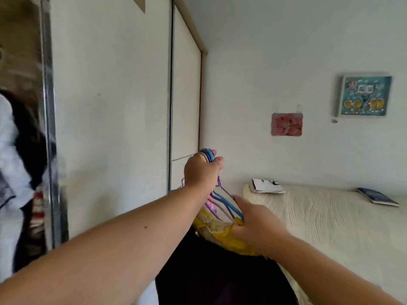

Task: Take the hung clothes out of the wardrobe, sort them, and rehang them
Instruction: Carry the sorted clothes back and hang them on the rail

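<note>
Bedroom in a home.
A cream-covered bed; a sliding-door wardrobe stands left of the bed, and two small pictures hang above it.

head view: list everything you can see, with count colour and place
hangers: several, exact count unclear; blue, purple, pink; bunched at centre
yellow garment: one, on the hangers
dark garment: one, below the yellow one
hung clothes: blurred, white and dark, in the open wardrobe at far left
wardrobe doors: two, white, left of centre
bed: one, cream, right
book: one, dark blue, on the bed's far side
white paper item: one, at the bed's corner
pink picture: one, on the wall
framed picture: one, teal, on the wall, upper right
left hand: grips the hanger hooks
right hand: grips the yellow garment
</note>
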Tool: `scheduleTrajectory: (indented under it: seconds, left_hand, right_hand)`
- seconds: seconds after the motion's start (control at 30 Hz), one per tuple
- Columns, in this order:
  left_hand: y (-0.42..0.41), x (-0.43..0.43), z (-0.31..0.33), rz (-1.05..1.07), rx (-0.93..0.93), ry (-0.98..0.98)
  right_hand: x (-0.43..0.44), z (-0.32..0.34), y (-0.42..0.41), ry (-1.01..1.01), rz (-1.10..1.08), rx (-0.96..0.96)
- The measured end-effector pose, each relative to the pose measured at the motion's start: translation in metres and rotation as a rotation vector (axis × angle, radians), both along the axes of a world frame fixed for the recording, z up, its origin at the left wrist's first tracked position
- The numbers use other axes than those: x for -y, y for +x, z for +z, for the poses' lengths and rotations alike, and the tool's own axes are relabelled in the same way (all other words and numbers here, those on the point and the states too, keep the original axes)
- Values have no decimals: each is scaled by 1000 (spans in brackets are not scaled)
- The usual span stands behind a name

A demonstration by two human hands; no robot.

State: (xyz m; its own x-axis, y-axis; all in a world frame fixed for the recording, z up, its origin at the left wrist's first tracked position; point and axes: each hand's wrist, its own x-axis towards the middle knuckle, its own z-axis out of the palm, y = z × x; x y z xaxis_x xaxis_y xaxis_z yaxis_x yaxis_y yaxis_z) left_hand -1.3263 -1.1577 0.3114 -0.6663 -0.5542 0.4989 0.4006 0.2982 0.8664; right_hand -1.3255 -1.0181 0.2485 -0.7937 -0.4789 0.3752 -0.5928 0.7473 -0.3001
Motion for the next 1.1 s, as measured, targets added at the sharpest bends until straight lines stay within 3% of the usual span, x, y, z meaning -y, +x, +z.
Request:
scheduleTrajectory:
  seconds: [0.17, 0.53, 0.8, 1.1]
  left_hand:
    - [65, 38, 44, 44, 20, -96]
    - [176, 138, 113, 195, 75, -114]
    - [241, 251, 155, 335, 150, -146]
    - [279, 402, 197, 452, 153, -326]
  right_hand:
    - [31, 42, 33, -136, 210, 3]
    - [138, 113, 97, -115, 547, -29]
    - [261, 143, 141, -184, 705, -87]
    - [421, 190, 167, -321, 795, -21]
